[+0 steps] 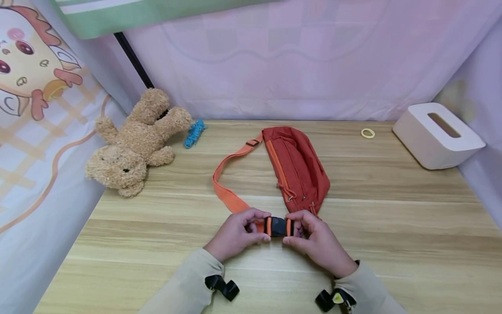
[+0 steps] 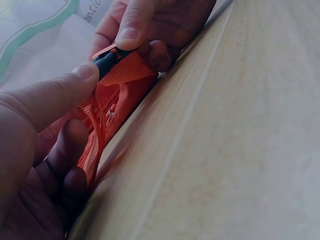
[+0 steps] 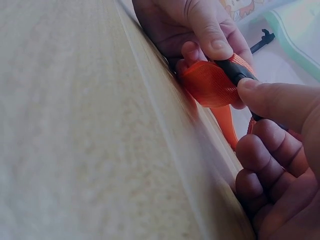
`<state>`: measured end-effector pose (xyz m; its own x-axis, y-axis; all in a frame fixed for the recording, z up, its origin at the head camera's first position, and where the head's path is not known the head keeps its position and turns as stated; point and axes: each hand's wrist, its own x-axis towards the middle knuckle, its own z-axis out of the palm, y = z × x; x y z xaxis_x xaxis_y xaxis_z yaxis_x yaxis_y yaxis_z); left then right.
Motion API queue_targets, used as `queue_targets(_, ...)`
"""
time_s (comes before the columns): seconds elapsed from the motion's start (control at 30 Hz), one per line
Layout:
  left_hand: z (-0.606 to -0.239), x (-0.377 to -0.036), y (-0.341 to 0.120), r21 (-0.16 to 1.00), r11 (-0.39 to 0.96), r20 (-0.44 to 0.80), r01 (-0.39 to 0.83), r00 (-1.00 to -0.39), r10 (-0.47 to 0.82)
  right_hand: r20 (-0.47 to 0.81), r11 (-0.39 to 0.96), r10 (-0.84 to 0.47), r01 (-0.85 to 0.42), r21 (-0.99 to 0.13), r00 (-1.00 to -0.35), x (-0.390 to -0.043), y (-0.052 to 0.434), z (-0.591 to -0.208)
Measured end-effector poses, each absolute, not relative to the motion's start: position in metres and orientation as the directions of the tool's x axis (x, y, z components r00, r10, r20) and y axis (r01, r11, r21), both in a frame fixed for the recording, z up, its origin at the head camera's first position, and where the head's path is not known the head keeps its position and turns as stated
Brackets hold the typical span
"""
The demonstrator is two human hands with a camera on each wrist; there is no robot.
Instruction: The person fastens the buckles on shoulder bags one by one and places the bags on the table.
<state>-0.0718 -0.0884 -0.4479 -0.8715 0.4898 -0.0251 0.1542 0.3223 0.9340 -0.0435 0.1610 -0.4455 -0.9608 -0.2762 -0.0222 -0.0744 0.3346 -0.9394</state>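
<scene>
A black side-release buckle (image 1: 279,226) joins the ends of an orange strap (image 1: 229,197) near the table's front. My left hand (image 1: 242,231) pinches the buckle's left end between thumb and fingers. At its right end, my right hand (image 1: 317,240) does the same. The two halves look joined, with orange webbing on either side. Beyond the hands lies a red waist bag (image 1: 296,168), its zipper side up, and the strap loops out to its left. Both wrist views show thumbs on top of the buckle (image 2: 106,62) and fingers curled beneath.
A teddy bear (image 1: 135,141) lies on the left, beside a bundle of blue cord (image 1: 194,134). At the back right are a pale yellow ring (image 1: 368,133) and a white tissue box (image 1: 439,135). Curtains edge the wooden table (image 1: 392,226) at the back and sides.
</scene>
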Motion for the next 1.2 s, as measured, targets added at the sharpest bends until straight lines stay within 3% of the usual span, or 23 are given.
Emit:
queue_targets(0.67, -0.443, -0.072, -0.090, 0.910, 0.362, -0.022, 0.200, -0.850, 0.526, -0.073, 0.411, -0.274, -0.048, -0.910, -0.959, -0.042, 0.161, -0.441)
queue_targets(1.2, -0.433, -0.069, -0.093, 0.828, 0.457, 0.001, 0.325, -0.816, 0.578, 0.016, 0.415, -0.372, -0.182, -0.891, -0.928, -0.038, 0.164, -0.441)
